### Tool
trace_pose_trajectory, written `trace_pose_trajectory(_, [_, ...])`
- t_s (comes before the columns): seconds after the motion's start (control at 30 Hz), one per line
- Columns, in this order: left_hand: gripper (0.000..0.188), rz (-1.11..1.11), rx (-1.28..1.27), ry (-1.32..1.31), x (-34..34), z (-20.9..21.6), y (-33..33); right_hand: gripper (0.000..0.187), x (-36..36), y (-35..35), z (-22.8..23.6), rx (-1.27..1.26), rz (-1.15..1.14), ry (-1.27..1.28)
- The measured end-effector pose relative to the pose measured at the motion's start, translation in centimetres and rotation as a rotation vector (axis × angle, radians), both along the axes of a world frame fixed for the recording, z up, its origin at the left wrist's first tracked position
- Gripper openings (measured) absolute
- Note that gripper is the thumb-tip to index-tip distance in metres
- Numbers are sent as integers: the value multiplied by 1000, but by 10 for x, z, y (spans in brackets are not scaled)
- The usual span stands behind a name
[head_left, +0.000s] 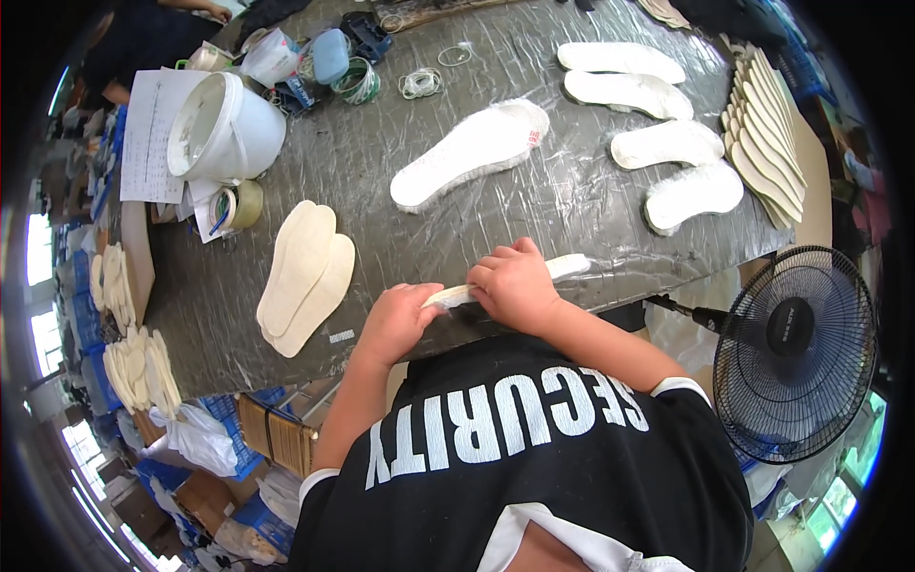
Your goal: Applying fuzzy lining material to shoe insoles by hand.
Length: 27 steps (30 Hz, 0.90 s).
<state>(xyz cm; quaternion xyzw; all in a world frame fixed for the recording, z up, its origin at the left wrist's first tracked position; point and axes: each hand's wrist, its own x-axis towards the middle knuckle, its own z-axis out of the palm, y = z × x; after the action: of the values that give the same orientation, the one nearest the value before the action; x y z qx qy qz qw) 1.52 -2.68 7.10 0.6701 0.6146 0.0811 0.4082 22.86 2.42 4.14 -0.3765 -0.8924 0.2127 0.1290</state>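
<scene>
Both my hands grip a white insole (571, 267), held on edge close to the table's near side. My left hand (398, 320) pinches its left end, fingers closed. Around its middle is my right hand (516, 284), fingers wrapped over the edge, and the right end sticks out past them. Beyond my hands lies a fluffy-edged white insole (462, 160) with a small red mark. To the left, two cream insoles (303, 276) overlap flat on the table. At the right, several white insoles (667, 149) lie in a loose column.
A white bucket (229, 129), tape rolls (238, 206) and cups stand at the far left. Fanned cream insoles (762, 143) line the right edge of the dark film-covered table (381, 243). A black fan (796, 353) stands near right. Another person's hand (220, 12) shows far left.
</scene>
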Motion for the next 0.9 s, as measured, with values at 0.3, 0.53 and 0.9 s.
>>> trace_pose_trajectory(0.3, [25, -168, 385, 139, 19, -20, 0, 8, -5, -9, -8, 122, 62, 55])
trace_pose_trajectory(0.53, [15, -166, 555, 189, 14, -34, -11, 30, 29, -8, 13, -76, -115, -116])
trace_pose_trajectory(0.9, [23, -146, 452, 119, 24, -21, -2, 30, 74, -11, -6, -238, -269, 181])
